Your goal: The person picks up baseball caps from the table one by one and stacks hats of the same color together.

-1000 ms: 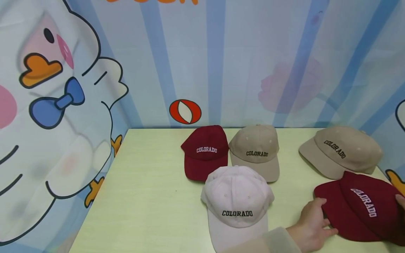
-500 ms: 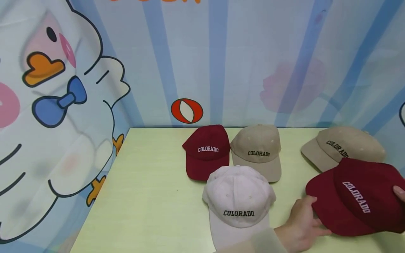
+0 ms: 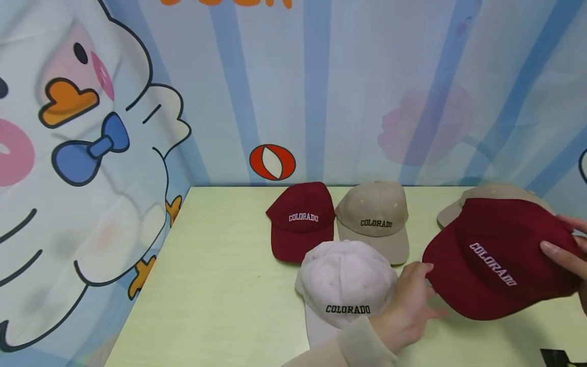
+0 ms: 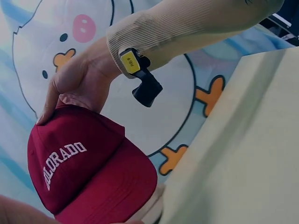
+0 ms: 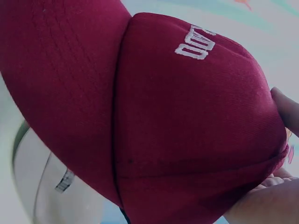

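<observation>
Between my two hands is a dark red baseball cap (image 3: 495,255) with white COLORADO lettering, raised over the table's right side and tilted. My left hand (image 3: 403,308) pinches the brim's left edge, thumb on top and fingers below. At the crown's far side my right hand (image 3: 568,255) grips the cap, thumb over the front. The left wrist view shows that right hand (image 4: 86,77) from across the cap. A beige cap (image 3: 449,214) lies behind, mostly covered by the held one. Close to my left wrist sits a white cap (image 3: 344,275), its brim partly hidden by my forearm.
Another dark red cap (image 3: 302,219) and a beige cap (image 3: 373,219) stand side by side at the back middle of the pale table (image 3: 206,285). A printed cartoon backdrop (image 3: 275,76) rises behind the table. A black object (image 3: 557,357) shows at the lower right.
Both hands have lifted the dark red cap and brought it left and farther back, so it now hides most of the right-hand beige cap. More of my right hand shows.
</observation>
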### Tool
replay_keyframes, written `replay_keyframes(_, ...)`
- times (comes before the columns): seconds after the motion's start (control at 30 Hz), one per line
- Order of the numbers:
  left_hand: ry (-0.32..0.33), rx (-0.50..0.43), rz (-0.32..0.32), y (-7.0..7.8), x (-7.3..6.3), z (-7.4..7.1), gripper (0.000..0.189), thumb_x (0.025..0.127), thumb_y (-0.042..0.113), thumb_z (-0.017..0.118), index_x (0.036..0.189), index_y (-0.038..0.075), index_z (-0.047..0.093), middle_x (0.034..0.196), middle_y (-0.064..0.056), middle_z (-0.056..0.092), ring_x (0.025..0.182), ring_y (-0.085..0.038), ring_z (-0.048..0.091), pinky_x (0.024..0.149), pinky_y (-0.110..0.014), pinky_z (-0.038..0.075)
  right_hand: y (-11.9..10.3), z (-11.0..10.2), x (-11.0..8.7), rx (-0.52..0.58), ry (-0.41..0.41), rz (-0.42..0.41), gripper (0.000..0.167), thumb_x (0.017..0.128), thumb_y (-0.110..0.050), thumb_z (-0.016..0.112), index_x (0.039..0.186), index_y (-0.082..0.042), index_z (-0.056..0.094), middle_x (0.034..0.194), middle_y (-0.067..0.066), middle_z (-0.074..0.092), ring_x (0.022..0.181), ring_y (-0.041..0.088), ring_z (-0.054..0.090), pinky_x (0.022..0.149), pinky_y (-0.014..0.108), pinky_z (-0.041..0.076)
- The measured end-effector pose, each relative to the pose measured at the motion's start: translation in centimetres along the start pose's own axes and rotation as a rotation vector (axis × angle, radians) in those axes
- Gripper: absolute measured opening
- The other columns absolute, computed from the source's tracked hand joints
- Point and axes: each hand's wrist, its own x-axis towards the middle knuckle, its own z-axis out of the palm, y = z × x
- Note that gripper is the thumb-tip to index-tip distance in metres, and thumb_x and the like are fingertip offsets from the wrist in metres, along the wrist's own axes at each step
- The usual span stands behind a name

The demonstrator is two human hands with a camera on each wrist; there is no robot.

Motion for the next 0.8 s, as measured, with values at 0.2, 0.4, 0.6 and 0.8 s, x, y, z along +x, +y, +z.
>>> replay_keyframes(0.2, -0.058, 0.018, 0.07, 3.6, -1.0, -1.3, 0.062, 0.097, 0.023, 0.057, 0.153, 0.006, 0.039, 0.156, -0.016, 0.043, 0.147, -0.047, 0.036, 0.117, -0.07, 0.031, -5.2, 3.1, -0.2, 0.321, 0.002, -0.117, 0.061, 0.099, 0.009, 0.059, 0.151, -0.021, 0.051, 0.106, -0.02, 0.074, 0.084, -0.007, 0.072, 0.066, 0.013, 0.056)
replay_keyframes(0.4, -0.122, 0.124, 0.199, 7.3, -1.2, -3.9, 0.06, 0.102, 0.029, 0.053, 0.157, 0.009, 0.037, 0.165, -0.009, 0.032, 0.155, -0.036, 0.029, 0.128, -0.053, 0.021, -8.6, 6.0, 0.8, 0.463, -0.058, -0.16, 0.056, 0.094, 0.014, 0.063, 0.145, -0.011, 0.058, 0.108, -0.009, 0.076, 0.089, 0.002, 0.075, 0.067, 0.016, 0.058)
replay_keyframes(0.6, -0.137, 0.232, 0.333, 11.3, -0.9, -6.9, 0.055, 0.105, 0.031, 0.05, 0.157, 0.013, 0.042, 0.165, -0.003, 0.038, 0.156, -0.024, 0.03, 0.129, -0.045, 0.021, -11.9, 8.8, 2.3, 0.484, -0.194, -0.089, 0.056, 0.093, 0.006, 0.071, 0.146, -0.008, 0.057, 0.112, -0.004, 0.076, 0.093, 0.009, 0.075, 0.07, 0.022, 0.061)
replay_keyframes(0.8, -0.13, 0.39, 0.484, 15.5, -0.3, -9.7, 0.05, 0.108, 0.034, 0.046, 0.156, 0.021, 0.044, 0.163, 0.003, 0.04, 0.154, -0.022, 0.031, 0.128, -0.05, 0.024, -14.7, 11.7, 4.2, 0.393, -0.362, -0.071, 0.053, 0.096, -0.005, 0.072, 0.146, -0.012, 0.057, 0.109, -0.001, 0.075, 0.089, 0.015, 0.075, 0.07, 0.027, 0.061)
